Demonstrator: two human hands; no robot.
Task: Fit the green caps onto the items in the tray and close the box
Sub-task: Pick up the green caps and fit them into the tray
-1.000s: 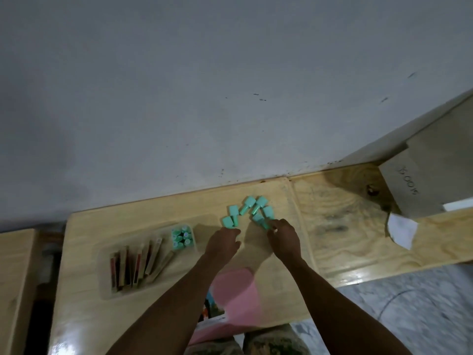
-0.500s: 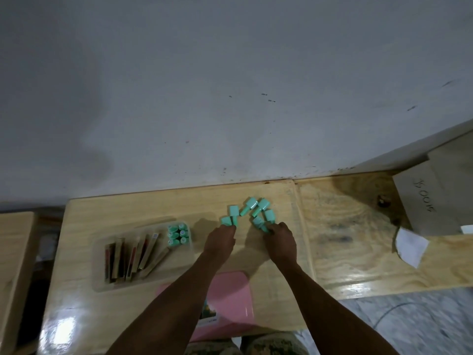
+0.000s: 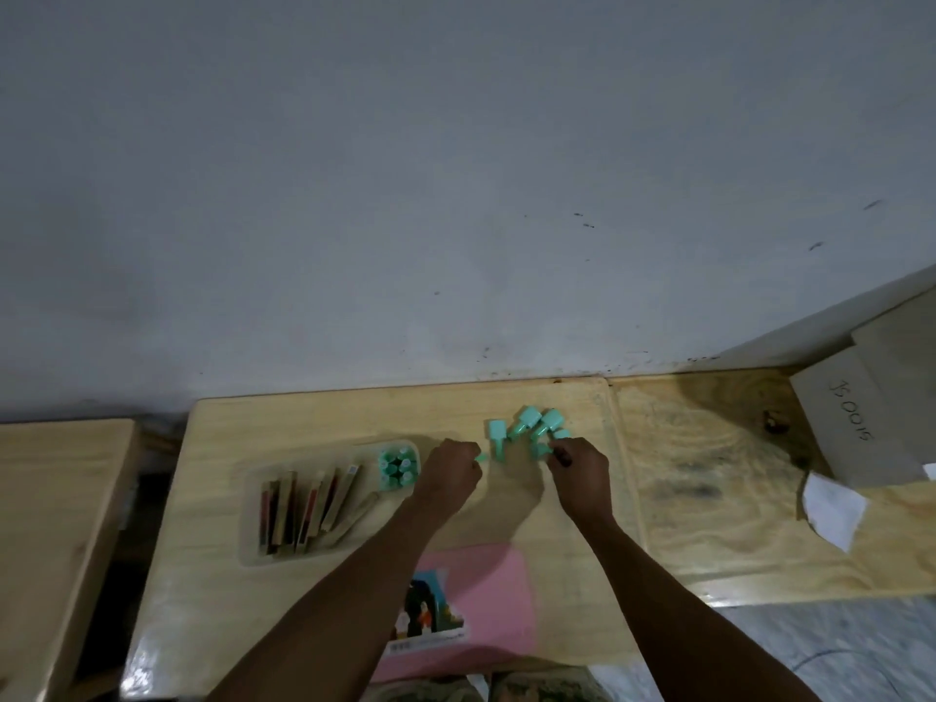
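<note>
Green caps (image 3: 532, 430) are lying clustered far on the table (image 3: 314, 412), right of the tray (image 3: 248, 504). The left hand (image 3: 448, 473) is pinching one; the right hand (image 3: 580, 471) is curling around another. They look light, stiff, best pinched sideways.

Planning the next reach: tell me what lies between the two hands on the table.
In the head view, between the left hand and the right hand lie a few of the loose green caps toward the far side; nearer, only bare wooden table.
</note>
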